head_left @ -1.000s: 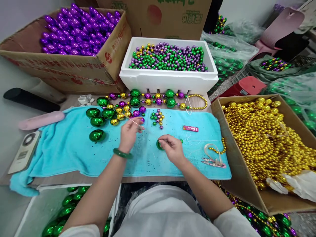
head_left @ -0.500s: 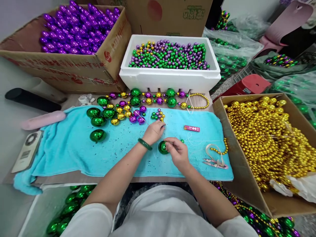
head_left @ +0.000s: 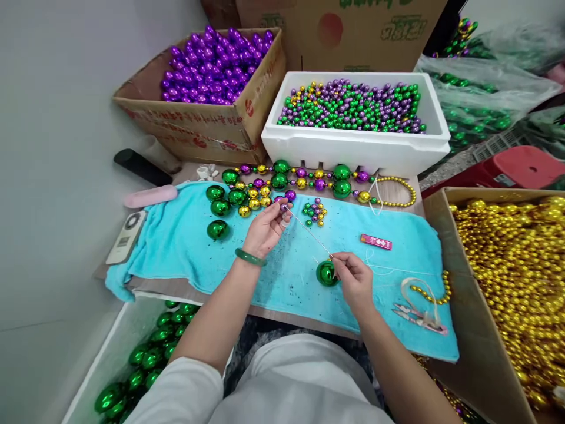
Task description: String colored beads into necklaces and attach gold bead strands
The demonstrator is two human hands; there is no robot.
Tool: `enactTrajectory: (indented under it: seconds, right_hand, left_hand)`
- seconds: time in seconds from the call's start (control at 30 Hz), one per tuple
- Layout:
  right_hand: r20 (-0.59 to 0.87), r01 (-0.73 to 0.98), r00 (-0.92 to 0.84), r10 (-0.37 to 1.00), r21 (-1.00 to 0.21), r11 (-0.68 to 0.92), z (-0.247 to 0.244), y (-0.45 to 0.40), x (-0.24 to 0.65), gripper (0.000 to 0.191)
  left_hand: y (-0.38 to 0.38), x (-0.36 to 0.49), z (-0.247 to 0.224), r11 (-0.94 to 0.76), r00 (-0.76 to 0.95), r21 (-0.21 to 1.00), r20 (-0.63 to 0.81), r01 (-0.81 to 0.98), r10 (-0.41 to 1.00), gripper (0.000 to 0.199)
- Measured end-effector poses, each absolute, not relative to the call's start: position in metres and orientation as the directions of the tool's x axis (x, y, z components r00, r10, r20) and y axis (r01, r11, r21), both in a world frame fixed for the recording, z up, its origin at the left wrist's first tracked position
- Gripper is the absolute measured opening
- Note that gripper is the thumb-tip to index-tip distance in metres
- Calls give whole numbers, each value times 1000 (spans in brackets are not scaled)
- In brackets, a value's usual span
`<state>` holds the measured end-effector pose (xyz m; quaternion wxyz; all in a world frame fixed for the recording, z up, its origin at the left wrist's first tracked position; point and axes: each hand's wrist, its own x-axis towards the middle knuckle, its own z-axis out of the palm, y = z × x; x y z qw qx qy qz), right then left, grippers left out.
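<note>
My left hand [head_left: 268, 227], with a green bangle [head_left: 251, 257] at the wrist, pinches one end of a thin needle-like rod [head_left: 309, 231] near the purple beads [head_left: 290, 195]. The rod slants down to my right hand [head_left: 354, 275], whose fingertips are closed on its other end. Just left of those fingertips is a large green bead [head_left: 326, 273] on the blue towel [head_left: 273, 282]. Pale thread [head_left: 397, 269] runs off to the right. Gold balls [head_left: 254, 204], large green balls [head_left: 218, 229] and a cluster of small mixed beads [head_left: 314, 212] lie farther up the towel.
Behind the towel lie finished-looking bead strands [head_left: 301, 172], a white foam box [head_left: 353, 144] and a carton [head_left: 194, 126] of purple beads. A carton [head_left: 479, 300] of gold strands stands right. On the towel are a pink lighter-sized box [head_left: 376, 242] and pink-handled snips [head_left: 421, 320].
The view has turned, shifting the scene rightward. My left hand has moved back toward the purple beads and turned palm up, and the rod now shows stretched between both hands.
</note>
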<state>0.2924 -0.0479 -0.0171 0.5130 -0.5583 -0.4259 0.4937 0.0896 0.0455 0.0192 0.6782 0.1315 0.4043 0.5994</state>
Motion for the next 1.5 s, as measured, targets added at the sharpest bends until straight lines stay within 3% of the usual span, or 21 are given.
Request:
enactTrajectory:
  seconds: [0.23,0.4,0.53,0.63,0.73,0.8,0.87,0.93,1.0,1.1,1.2,1.27,1.33,1.4,1.5]
  right_hand:
    - [-118,-2,151,981,-993,-119,-14,-47,292,20]
    - [-115,38,156,981,-992,-122,-11,-47,291,21]
    - [-130,44,121,984,-990,-137,-9,-44,287,24]
    - [-142,2,111,984,-990,-143,-10,-41,283,25]
    - [-157,-55,141,978,-987,-151,-11,-39,283,25]
    - [-170,-87,155,973,-984,-158,-11,-38,285,24]
    - [-177,-109,157,972,-981,-161,-9,-37,287,24]
    - [-177,-120,153,972,-980,-159,-7,-37,288,23]
    - [-174,-125,146,974,-980,-157,-6,-37,287,23]
    - [-179,-128,135,974,-978,-162,-5,-37,284,24]
    - [-170,-112,119,978,-981,-157,-6,-38,281,24]
    - [-147,-84,104,984,-987,-139,-8,-38,280,23]
    - [-122,-49,94,988,-992,-117,-9,-39,279,23]
    - [-102,-18,88,991,-995,-100,-9,-40,278,23]
    - [-83,18,75,994,-996,-85,-7,-40,278,23]
  left_hand:
    - [45,88,19,211,-79,672,-374,-710,924,19]
    - [43,83,19,148,-113,745,-287,-651,951,12]
    - [36,84,19,119,-43,820,-172,-559,984,35]
    - [31,84,14,155,17,912,-160,-380,987,40]
    - [31,71,4,105,-151,991,-92,80,984,28]
    - [36,54,-3,95,-311,872,68,479,948,22]
    - [41,36,-8,164,-370,649,195,743,908,24]
    - [46,21,-13,247,-372,467,195,849,908,31]
    - [50,13,-17,303,-375,371,136,878,917,38]
    - [54,10,-23,351,-406,363,86,863,910,41]
    - [52,12,-26,328,-447,575,74,750,892,35]
    - [48,15,-24,261,-445,843,-28,470,895,31]
    - [42,18,-20,192,-343,981,-167,39,924,31]
    - [36,22,-12,148,-223,953,-209,-263,952,35]
    - [29,29,-1,94,-173,932,-163,-351,971,40]
